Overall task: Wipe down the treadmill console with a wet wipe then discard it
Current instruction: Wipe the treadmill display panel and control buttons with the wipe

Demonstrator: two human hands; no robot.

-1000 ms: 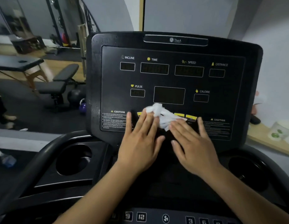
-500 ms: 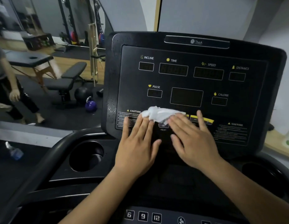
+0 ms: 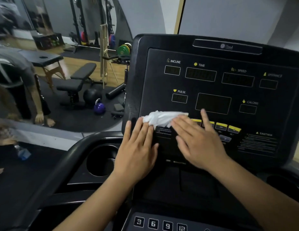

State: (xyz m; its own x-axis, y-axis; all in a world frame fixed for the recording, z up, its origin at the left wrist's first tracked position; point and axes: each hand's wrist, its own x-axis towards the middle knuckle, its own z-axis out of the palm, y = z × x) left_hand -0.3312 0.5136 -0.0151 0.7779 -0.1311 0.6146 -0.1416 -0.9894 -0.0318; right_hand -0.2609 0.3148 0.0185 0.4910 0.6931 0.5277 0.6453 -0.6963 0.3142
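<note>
Head view shows wet wipe (image 3: 162,118) on black console (image 3: 212,84), weight bench (image 3: 78,80) beyond.

We see the treadmill console (image 3: 217,88) as black plastic: its frame looks matt and faintly grained, its face smoother, with a dull sheen. The wet wipe (image 3: 160,118) looks like thin white non-woven cloth, crumpled and soft. The cup holder (image 3: 102,157) is smooth, semi-gloss black plastic. Beyond, we note a matt black padded bench (image 3: 83,70), a glossy purple kettlebell (image 3: 99,108) and a pale wooden floor (image 3: 78,59).
</note>
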